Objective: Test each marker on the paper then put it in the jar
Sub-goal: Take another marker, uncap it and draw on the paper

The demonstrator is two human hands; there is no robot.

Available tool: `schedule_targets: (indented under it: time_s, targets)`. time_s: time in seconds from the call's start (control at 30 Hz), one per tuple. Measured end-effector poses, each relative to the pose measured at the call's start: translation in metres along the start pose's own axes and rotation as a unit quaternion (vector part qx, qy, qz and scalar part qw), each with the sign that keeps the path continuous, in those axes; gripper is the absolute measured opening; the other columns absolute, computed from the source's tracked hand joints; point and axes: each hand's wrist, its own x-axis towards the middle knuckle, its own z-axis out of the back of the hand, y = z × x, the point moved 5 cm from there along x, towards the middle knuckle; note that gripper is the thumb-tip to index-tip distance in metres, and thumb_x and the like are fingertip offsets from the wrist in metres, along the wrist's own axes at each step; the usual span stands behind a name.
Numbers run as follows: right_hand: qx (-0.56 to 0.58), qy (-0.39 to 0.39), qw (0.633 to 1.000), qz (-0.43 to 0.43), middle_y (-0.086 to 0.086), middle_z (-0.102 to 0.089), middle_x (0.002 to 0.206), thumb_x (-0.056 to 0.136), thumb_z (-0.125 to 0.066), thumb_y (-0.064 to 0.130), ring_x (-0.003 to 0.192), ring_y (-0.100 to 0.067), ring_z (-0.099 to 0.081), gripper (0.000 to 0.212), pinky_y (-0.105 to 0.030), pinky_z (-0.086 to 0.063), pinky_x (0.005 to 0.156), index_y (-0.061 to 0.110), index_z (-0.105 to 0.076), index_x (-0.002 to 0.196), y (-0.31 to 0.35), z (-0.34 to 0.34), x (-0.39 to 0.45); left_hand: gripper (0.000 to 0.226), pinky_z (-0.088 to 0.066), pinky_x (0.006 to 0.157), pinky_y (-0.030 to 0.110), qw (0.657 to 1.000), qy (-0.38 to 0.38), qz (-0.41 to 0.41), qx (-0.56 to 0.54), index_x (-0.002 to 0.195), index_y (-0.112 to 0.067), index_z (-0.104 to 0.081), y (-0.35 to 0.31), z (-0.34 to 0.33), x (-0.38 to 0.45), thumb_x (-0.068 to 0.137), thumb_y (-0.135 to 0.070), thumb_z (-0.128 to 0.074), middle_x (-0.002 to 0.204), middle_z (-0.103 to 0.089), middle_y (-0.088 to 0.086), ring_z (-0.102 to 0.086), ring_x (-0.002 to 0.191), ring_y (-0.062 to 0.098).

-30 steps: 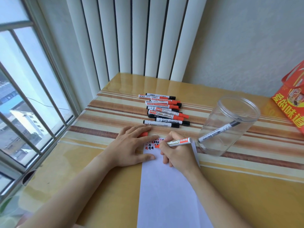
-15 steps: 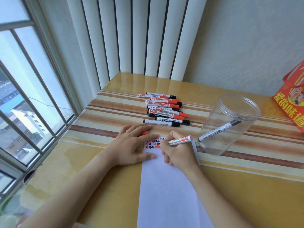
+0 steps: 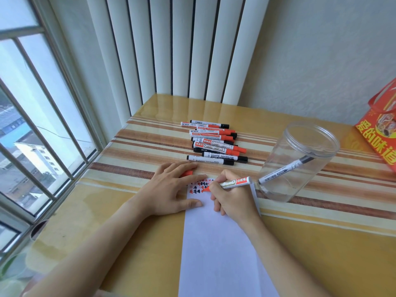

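Right hand (image 3: 233, 196) curled tight round a red whiteboard marker (image 3: 233, 182), barrel white with a printed label, slanting up to the right, red tip down on the paper (image 3: 216, 249). Small red and black marks (image 3: 198, 187) clustered at the paper's far end, just left of the tip. Left hand (image 3: 171, 189) flat on the table (image 3: 321, 243), fingers straight and spread, thumb and forefinger pressing the paper's left edge. Under those fingers, a red cap (image 3: 186, 173), only a sliver peeking out, contact hard to judge.

Beyond the hands, a row of markers (image 3: 214, 144) lying side by side on the striped part of the table, some capped red, some black, labels partly legible, the farther ones overlapping so the count is unclear. To the right, a clear jar (image 3: 300, 161) standing upright, open at the top, with one black marker (image 3: 285, 170) leaning inside, cap end up against the wall.

Far right, a red bag (image 3: 379, 129) with yellow characters, cut off by the frame edge. Paper's near end running out of the bottom of the view. Marker tip itself half hidden behind the fingers. At left, a barred window (image 3: 42, 125); behind, white vertical blinds (image 3: 175, 46).
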Motion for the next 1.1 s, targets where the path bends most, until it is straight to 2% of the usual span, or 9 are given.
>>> schedule_targets:
  time_s: [0.23, 0.33, 0.43, 0.53, 0.67, 0.8, 0.9, 1.0, 1.1]
  targets:
    - [-0.001, 0.010, 1.000, -0.004, -0.015, -0.063, 0.062, 0.091, -0.066, 0.009, 0.042, -0.024, -0.053, 0.016, -0.027, -0.037, 0.040, 0.010, -0.054, 0.080, -0.001, 0.000, 0.001, 0.072, -0.017, 0.122, 0.044, 1.000, 0.000, -0.008, 0.001, 0.152, -0.056, -0.033, 0.000, 0.000, 0.000, 0.087, -0.087, -0.038, 0.165, -0.027, -0.014, -0.016, 0.154, 0.006]
    - [0.003, 0.011, 1.000, -0.003, -0.013, -0.062, 0.060, 0.091, -0.063, 0.007, 0.042, -0.025, -0.052, 0.015, -0.026, -0.036, 0.040, 0.009, -0.053, 0.080, -0.001, 0.001, 0.000, 0.072, -0.017, 0.121, 0.039, 1.000, -0.007, -0.002, -0.021, 0.154, -0.049, -0.031, -0.001, 0.003, 0.000, 0.091, -0.083, -0.036, 0.163, -0.029, -0.015, -0.022, 0.151, 0.004]
    - [0.021, 0.006, 1.000, 0.003, -0.011, -0.062, 0.062, 0.095, -0.060, 0.006, 0.043, -0.024, -0.052, 0.014, -0.026, -0.034, 0.040, 0.004, -0.052, 0.084, 0.000, 0.004, 0.001, 0.057, -0.028, 0.114, 0.034, 0.995, -0.053, 0.038, -0.082, 0.151, -0.033, -0.039, 0.002, 0.009, -0.001, 0.100, -0.060, -0.036, 0.150, -0.043, -0.013, -0.040, 0.140, 0.006]
    - [0.041, 0.011, 0.999, 0.011, -0.009, -0.062, 0.066, 0.099, -0.060, 0.010, 0.047, -0.023, -0.051, 0.015, -0.024, -0.033, 0.041, 0.008, -0.054, 0.086, 0.002, 0.007, 0.002, 0.043, -0.043, 0.104, 0.040, 0.989, -0.113, 0.078, -0.060, 0.135, -0.019, -0.054, 0.009, 0.009, -0.002, 0.096, -0.034, -0.041, 0.130, -0.053, -0.005, -0.052, 0.123, 0.016]
    - [0.066, 0.029, 0.997, 0.034, -0.007, -0.064, 0.071, 0.099, -0.067, 0.016, 0.051, -0.022, -0.052, 0.009, -0.025, -0.035, 0.043, 0.015, -0.062, 0.092, 0.007, 0.007, 0.000, 0.017, -0.049, 0.089, 0.037, 0.985, -0.161, 0.054, -0.037, 0.112, -0.019, -0.067, 0.009, 0.012, 0.000, 0.097, -0.016, -0.059, 0.112, -0.054, -0.006, -0.054, 0.104, 0.017]
    - [0.077, 0.031, 0.995, 0.051, -0.016, -0.061, 0.063, 0.098, -0.071, 0.018, 0.052, -0.022, -0.052, 0.003, -0.027, -0.039, 0.046, 0.018, -0.068, 0.096, 0.013, 0.008, -0.002, 0.016, -0.045, 0.084, 0.027, 0.979, -0.186, 0.029, -0.072, 0.112, -0.019, -0.064, 0.001, 0.023, -0.004, 0.098, -0.011, -0.063, 0.108, -0.054, -0.008, -0.055, 0.099, 0.015]
    - [0.074, 0.045, 0.994, 0.063, -0.010, -0.059, 0.056, 0.097, -0.072, 0.018, 0.050, -0.019, -0.053, 0.004, -0.027, -0.040, 0.047, 0.021, -0.071, 0.097, 0.015, 0.007, -0.003, 0.015, -0.044, 0.083, 0.023, 0.981, -0.176, 0.003, -0.086, 0.114, -0.019, -0.063, -0.004, 0.025, -0.003, 0.100, -0.014, -0.061, 0.109, -0.055, -0.008, -0.054, 0.099, 0.012]
    - [0.056, 0.078, 0.993, 0.076, -0.001, -0.063, 0.062, 0.097, -0.073, 0.017, 0.054, -0.019, -0.057, 0.005, -0.028, -0.041, 0.049, 0.022, -0.073, 0.099, 0.017, 0.001, -0.006, 0.017, -0.048, 0.084, 0.029, 0.982, -0.158, -0.047, -0.096, 0.115, -0.016, -0.063, -0.012, 0.026, -0.004, 0.102, -0.021, -0.052, 0.108, -0.056, -0.007, -0.056, 0.098, 0.014]
    - [0.066, 0.102, 0.990, 0.073, 0.005, -0.072, 0.075, 0.102, -0.065, 0.024, 0.057, -0.019, -0.064, 0.013, -0.028, -0.041, 0.051, 0.019, -0.076, 0.105, 0.022, 0.000, -0.010, 0.015, -0.051, 0.081, 0.034, 0.980, -0.152, -0.067, -0.110, 0.114, -0.015, -0.062, -0.014, 0.026, -0.005, 0.100, -0.010, -0.060, 0.108, -0.057, -0.007, -0.058, 0.097, 0.016]
